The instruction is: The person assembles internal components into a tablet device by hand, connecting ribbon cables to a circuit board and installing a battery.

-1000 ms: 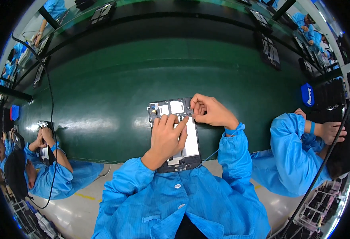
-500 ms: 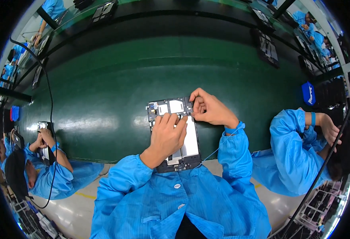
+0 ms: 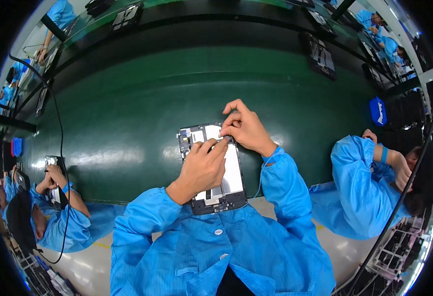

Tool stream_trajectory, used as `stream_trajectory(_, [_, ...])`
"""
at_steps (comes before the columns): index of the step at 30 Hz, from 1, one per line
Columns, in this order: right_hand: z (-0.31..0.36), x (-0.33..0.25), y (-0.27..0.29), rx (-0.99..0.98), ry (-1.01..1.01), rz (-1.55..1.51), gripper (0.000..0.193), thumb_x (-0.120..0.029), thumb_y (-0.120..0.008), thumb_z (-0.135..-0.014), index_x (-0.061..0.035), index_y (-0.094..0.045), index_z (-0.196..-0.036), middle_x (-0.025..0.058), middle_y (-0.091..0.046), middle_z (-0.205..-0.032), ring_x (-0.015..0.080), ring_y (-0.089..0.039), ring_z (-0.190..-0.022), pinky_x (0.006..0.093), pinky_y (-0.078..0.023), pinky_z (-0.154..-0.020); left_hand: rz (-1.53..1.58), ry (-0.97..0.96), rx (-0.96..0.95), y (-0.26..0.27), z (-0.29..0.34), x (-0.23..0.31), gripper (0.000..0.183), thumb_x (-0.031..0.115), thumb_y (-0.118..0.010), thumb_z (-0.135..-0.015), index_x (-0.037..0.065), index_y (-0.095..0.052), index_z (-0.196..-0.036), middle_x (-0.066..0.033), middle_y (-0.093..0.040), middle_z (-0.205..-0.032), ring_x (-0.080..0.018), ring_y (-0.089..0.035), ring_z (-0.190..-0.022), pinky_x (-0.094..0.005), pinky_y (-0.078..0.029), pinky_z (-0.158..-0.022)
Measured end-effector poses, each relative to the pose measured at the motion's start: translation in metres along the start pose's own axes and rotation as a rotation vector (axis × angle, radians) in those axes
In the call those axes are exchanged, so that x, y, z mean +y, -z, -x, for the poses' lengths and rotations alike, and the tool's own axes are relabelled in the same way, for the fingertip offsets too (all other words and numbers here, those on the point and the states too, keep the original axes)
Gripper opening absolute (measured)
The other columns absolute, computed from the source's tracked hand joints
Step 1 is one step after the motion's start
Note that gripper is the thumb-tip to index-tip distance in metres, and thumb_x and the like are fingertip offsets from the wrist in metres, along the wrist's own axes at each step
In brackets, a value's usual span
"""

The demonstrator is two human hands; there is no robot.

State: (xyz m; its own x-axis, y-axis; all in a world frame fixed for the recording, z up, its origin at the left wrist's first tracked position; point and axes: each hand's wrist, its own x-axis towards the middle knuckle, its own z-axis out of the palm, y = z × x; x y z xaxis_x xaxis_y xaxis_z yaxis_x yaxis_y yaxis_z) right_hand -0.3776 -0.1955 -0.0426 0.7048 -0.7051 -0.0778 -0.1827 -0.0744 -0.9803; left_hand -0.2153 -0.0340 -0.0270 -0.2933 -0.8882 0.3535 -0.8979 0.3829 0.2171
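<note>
An opened tablet [image 3: 234,170], black-framed with silver-white panels and small parts along its far end, lies at the table's near edge in front of me. Across its middle rests my left hand [image 3: 202,165], open, its fingers stretched toward the right side and touching the tablet. My right hand [image 3: 246,129] is over the tablet's far right corner. Its thumb and index finger are pinched together close to my left fingertips; whatever lies between them is too small to make out. A blue band with a thin cord circles my right wrist.
The green table [image 3: 127,108] curves around. Beyond it, a dark shelf carries other opened tablets [image 3: 321,55]. A blue bin [image 3: 378,111] stands at the right. Co-workers in blue sit on both sides, the left one handling a tablet [image 3: 54,195]. Black cables [image 3: 61,123] hang at both sides.
My right hand has moved left and inward from the tablet's right edge onto its far right corner, meeting my left fingertips. My left hand stays on the tablet.
</note>
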Motion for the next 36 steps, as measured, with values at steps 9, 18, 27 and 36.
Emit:
stream_trajectory(9, [-0.006, 0.000, -0.008, -0.004, 0.044, 0.033, 0.045, 0.006, -0.078, -0.090, -0.0048, -0.048, -0.121, 0.0120, -0.081, -0.086, 0.0158, -0.077, -0.083, 0.0292, -0.052, -0.069, 0.065, -0.031, -0.019, 0.001, -0.001, -0.010, 0.051, 0.027, -0.076, -0.089, -0.001, -0.074, -0.132, -0.0112, -0.072, -0.137, -0.0299, -0.063, -0.123, -0.0469, -0.048, -0.099])
stream_trajectory(18, [-0.002, -0.021, 0.010, -0.116, 0.034, 0.155, 0.067, 0.000, -0.080, -0.091, -0.0099, -0.056, -0.153, 0.0072, -0.082, -0.094, 0.0093, -0.050, -0.064, 0.0282, -0.045, -0.064, 0.066, -0.068, -0.002, 0.004, -0.007, -0.015, 0.048, 0.026, -0.076, -0.089, -0.002, -0.075, -0.128, -0.0107, -0.073, -0.131, -0.0274, -0.064, -0.115, -0.0471, -0.048, -0.100])
stream_trajectory(27, [0.006, -0.013, 0.031, -0.428, 0.064, 0.226, 0.087, 0.000, -0.075, -0.096, -0.0197, -0.044, -0.175, 0.0106, -0.060, -0.159, 0.0094, -0.046, -0.074, 0.0279, -0.046, -0.068, 0.125, -0.034, 0.028, 0.004, -0.006, -0.011, 0.047, 0.030, -0.079, -0.088, -0.001, -0.076, -0.125, -0.0108, -0.074, -0.129, -0.0271, -0.064, -0.111, -0.0475, -0.046, -0.104])
stream_trajectory(36, [0.004, -0.016, 0.028, -0.375, -0.147, -0.098, 0.073, 0.010, -0.071, -0.094, -0.0078, -0.055, -0.163, 0.0091, -0.064, -0.153, 0.0050, -0.051, -0.078, 0.0250, -0.050, -0.071, 0.178, -0.013, 0.029, 0.002, -0.004, -0.013, 0.048, 0.034, -0.080, -0.091, -0.001, -0.075, -0.123, -0.0125, -0.074, -0.129, -0.0292, -0.064, -0.114, -0.0510, -0.046, -0.109])
